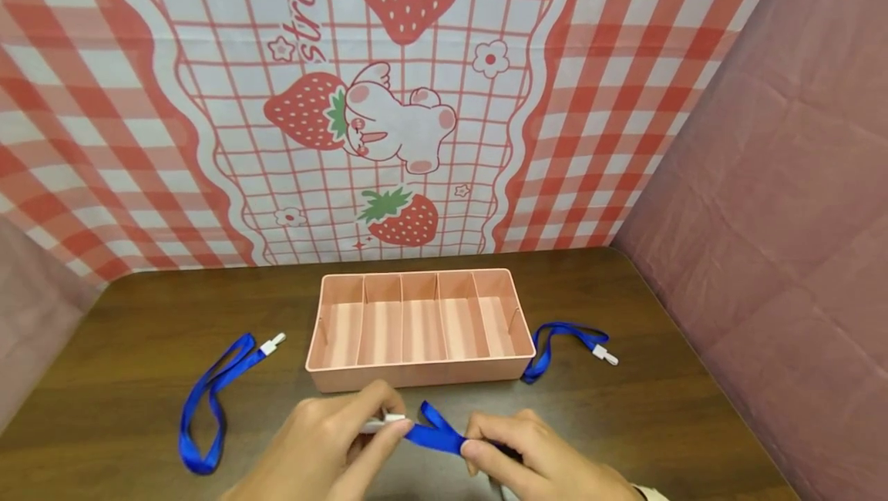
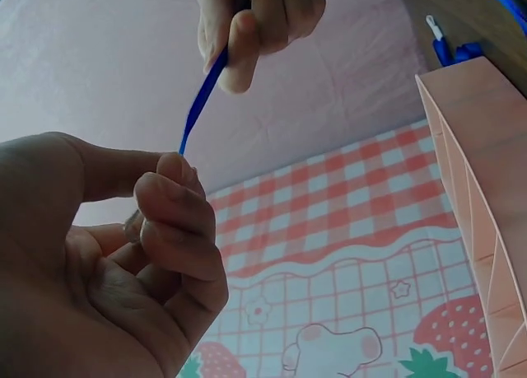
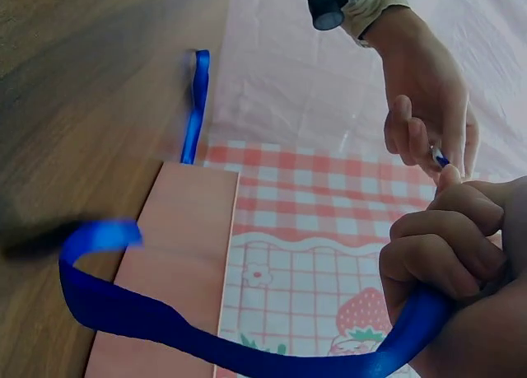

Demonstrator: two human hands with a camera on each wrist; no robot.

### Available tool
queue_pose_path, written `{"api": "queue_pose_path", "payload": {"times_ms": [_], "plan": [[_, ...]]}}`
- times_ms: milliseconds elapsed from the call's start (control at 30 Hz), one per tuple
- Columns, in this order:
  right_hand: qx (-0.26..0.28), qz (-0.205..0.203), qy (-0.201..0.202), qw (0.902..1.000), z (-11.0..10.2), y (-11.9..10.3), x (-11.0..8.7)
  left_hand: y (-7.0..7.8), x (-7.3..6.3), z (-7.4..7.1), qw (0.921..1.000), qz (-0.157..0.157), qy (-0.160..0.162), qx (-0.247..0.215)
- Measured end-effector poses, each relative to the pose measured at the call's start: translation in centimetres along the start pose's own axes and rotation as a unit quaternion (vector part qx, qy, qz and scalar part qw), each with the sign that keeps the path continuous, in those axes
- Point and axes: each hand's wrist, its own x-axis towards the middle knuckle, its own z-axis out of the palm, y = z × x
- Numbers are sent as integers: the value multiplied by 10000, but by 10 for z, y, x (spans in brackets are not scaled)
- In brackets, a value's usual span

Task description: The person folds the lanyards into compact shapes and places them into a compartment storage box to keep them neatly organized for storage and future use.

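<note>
Held lanyard (image 1: 435,439), lanyard toward left edge of the table (image 1: 118,378), (image 1: 236,370) and lanyard toward right edge (image 1: 539,366) are all solid blue with white clips (image 1: 274,344) — tray (image 1: 419,375) is plain pale pink, table brown woodgrain, backdrop cloth (image 1: 479,116) at its far edge red-white gingham around a strawberry-print panel.

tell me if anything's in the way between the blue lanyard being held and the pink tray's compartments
Only the near wall of the pink tray stands between the held blue lanyard and the compartments. Nothing else shows there: one lanyard lies left of the tray, another lanyard right of it.
</note>
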Motion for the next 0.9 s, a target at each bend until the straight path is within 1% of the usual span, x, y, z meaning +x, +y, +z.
{"api": "queue_pose_path", "payload": {"times_ms": [67,167,233,300,533,633,767,900], "plan": [[-75,2,7,10000,-1,-1,0,-1,0,0,9999,-49,-81,-69],[-152,8,18,9999,-2,-2,0,-2,-1,0,9983,-151,-342,-443],[-200,-12,48,9998,-3,-3,0,-2,-1,1,9961,-158,-509,-707],[-210,-29,73,9997,-3,-4,0,-4,-1,2,9944,-87,-601,-868],[-405,-150,115,9990,-6,-5,0,-7,0,0,9972,262,-505,-494],[-393,-174,119,9990,-8,-5,1,-9,0,-4,9957,421,-627,-545],[-446,-302,141,9984,-10,-3,1,-14,1,-12,9929,509,-888,-600],[-526,-322,172,9979,-13,-2,0,-20,2,-19,9909,636,-1131,-372]]}}
